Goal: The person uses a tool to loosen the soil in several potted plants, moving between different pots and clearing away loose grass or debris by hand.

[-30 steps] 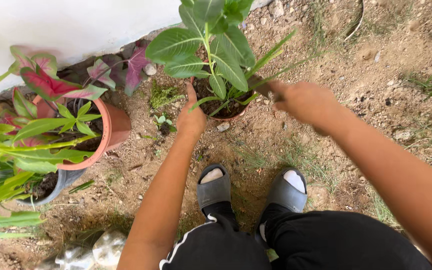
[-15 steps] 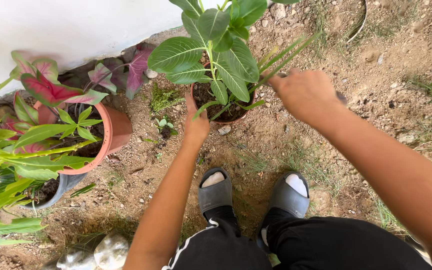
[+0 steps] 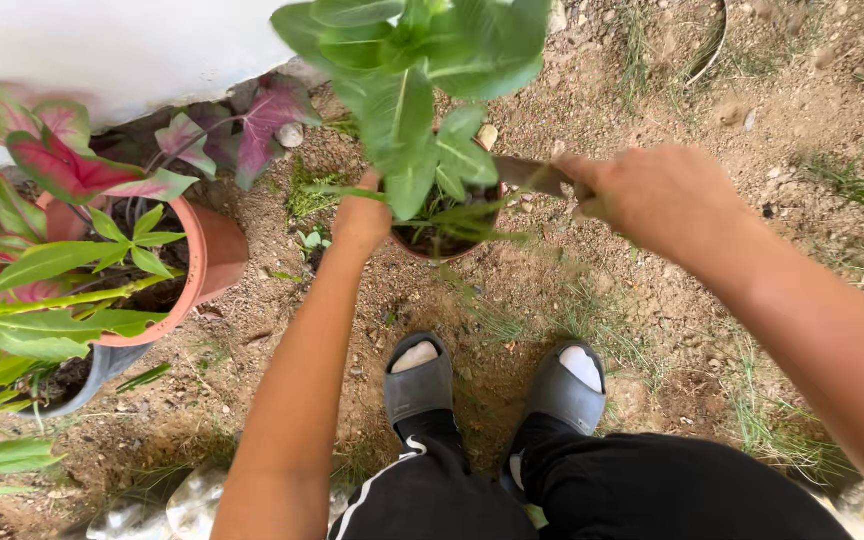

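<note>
Terracotta pot point(image 3: 422, 243), round, broad glossy leaves; left hand point(image 3: 360, 222) grips rim; right hand point(image 3: 657, 195) clenched on dark flat blade point(image 3: 532, 176).

Surroundings at my feet: potted foliage, wall and bare ground.

A terracotta pot point(image 3: 214, 258) of pink-and-green leaves point(image 3: 62, 165) stands left against the white wall point(image 3: 102, 45), with purple leaves point(image 3: 267, 115) just beside it; my grey slippers point(image 3: 420, 385) rest on dry soil point(image 3: 812, 90) with sparse grass point(image 3: 762, 420) and a pale stone point(image 3: 290, 134).
</note>
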